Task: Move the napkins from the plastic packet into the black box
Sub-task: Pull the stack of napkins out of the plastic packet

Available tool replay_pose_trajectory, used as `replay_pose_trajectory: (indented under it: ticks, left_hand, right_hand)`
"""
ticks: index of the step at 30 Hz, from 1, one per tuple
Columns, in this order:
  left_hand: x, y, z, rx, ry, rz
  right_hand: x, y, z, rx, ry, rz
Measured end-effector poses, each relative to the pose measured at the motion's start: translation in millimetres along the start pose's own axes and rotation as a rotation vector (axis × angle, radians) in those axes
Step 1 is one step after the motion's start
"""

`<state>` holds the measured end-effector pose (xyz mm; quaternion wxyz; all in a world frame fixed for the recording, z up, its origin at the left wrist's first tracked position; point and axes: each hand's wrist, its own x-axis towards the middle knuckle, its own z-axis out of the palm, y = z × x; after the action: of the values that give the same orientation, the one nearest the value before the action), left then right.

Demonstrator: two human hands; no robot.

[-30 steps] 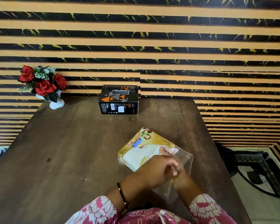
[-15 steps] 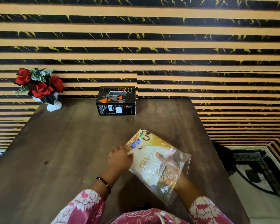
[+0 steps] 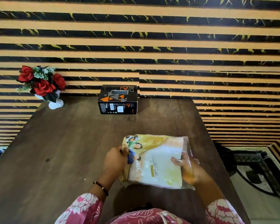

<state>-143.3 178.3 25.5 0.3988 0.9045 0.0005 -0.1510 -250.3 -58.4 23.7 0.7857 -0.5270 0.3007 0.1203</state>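
The plastic packet (image 3: 153, 160), yellow and white with a printed picture, lies on the dark wooden table (image 3: 63, 151) near its front edge. White napkins (image 3: 161, 168) show through the clear film. My left hand (image 3: 115, 160) grips the packet's left edge. My right hand (image 3: 187, 170) is inside the packet's open right end, under the clear film, with its fingers on the napkins. The black box (image 3: 118, 100), with orange and grey triangles and a slot in its top, stands at the table's far edge against the wall.
A white vase of red roses (image 3: 42, 84) stands at the table's far left corner. The striped orange and black wall (image 3: 152, 46) runs right behind the table. A patterned rug (image 3: 257, 172) lies on the floor to the right.
The packet has turned from a diagonal lie to square with me. My left hand moved from over the right hand to the packet's left edge. My right hand went deeper into the open end.
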Motion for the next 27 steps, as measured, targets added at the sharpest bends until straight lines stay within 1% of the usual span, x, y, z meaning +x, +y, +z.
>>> replay_pose_trajectory:
  ticks: [2, 5, 6, 9, 11, 15, 16, 17, 18, 20, 21, 23, 26, 27]
  left_hand:
    - [5.7, -9.3, -7.6, 0.106, 0.031, -0.043]
    - [8.7, -23.8, -18.6, 0.176, 0.053, -0.126]
    - [9.2, -28.8, -20.7, 0.198, 0.062, -0.151]
    - [11.6, -42.4, -22.0, 0.264, 0.066, -0.157]
    - [13.4, -46.3, -24.5, 0.313, 0.07, -0.16]
    - [15.9, -50.5, -29.6, 0.307, 0.083, -0.266]
    - [14.7, -48.9, -28.8, 0.313, 0.102, -0.282]
    - [12.9, -46.4, -27.0, 0.332, 0.137, -0.262]
    - [9.9, -42.8, -24.6, 0.362, 0.181, -0.188]
    - [4.5, -34.0, -17.1, 0.386, 0.249, 0.098]
    - [1.2, -27.6, -12.8, 0.382, 0.25, 0.26]
    - [-3.4, -17.8, -2.7, 0.386, 0.176, 0.51]
    - [-9.1, -11.1, 11.4, 0.439, 0.027, 0.687]
    - [-9.1, -12.7, 16.3, 0.476, -0.015, 0.701]
  right_hand:
    - [-0.4, -5.0, -6.0, 0.023, 0.021, -0.029]
    - [3.1, -7.0, -20.9, 0.058, 0.104, -0.005]
    - [2.8, -7.2, -24.8, 0.075, 0.109, -0.006]
    - [-4.6, -5.5, -32.0, 0.117, 0.156, -0.025]
    - [-7.5, -2.8, -39.7, 0.184, 0.185, -0.035]
    - [-14.5, -0.7, -48.3, 0.444, 0.263, -0.042]
    - [-19.3, 1.3, -45.6, 0.456, 0.291, -0.075]
    - [-25.3, 5.0, -41.8, 0.424, 0.313, -0.125]
    - [-32.6, 8.9, -35.6, 0.409, 0.334, -0.162]
    - [-44.1, 18.8, -22.6, 0.442, 0.339, -0.234]
    - [-44.6, 25.0, -20.7, 0.428, 0.324, -0.247]
    - [-34.0, 31.4, -25.1, 0.372, 0.367, -0.245]
    - [-10.8, 29.5, -38.1, 0.596, 0.491, -0.101]
    - [-6.2, 29.1, -41.5, 0.586, 0.502, -0.066]
